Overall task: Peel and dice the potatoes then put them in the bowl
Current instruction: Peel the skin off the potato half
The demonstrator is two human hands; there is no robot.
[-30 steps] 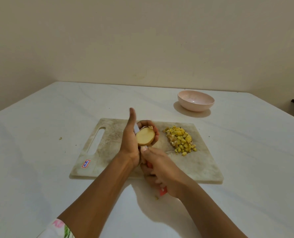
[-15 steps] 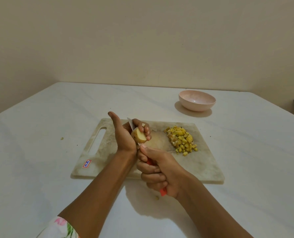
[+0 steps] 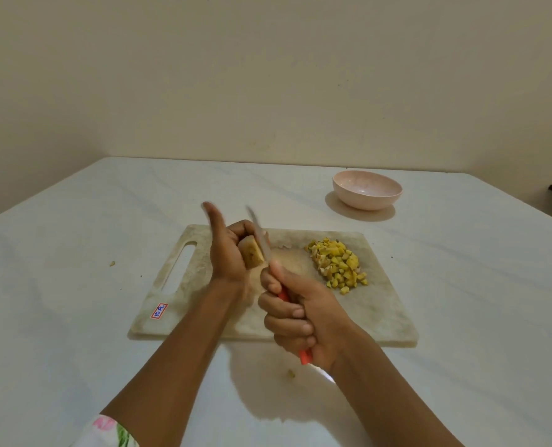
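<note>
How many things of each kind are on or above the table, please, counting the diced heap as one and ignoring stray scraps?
pink bowl: 1
cutting board: 1
knife, gripped by the right hand: 1
potato piece, held in the left hand: 1
heap of diced potato: 1
Total: 5

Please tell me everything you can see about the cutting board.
The cutting board is a pale, mottled rectangular slab, perhaps stone, lying flat on the white table. It has a long handle slot at its left end and a small red-and-blue sticker near the front left corner. A pile of diced potato rests on its right half. The left hand with a potato piece and the right hand with the knife are over its middle.
</note>
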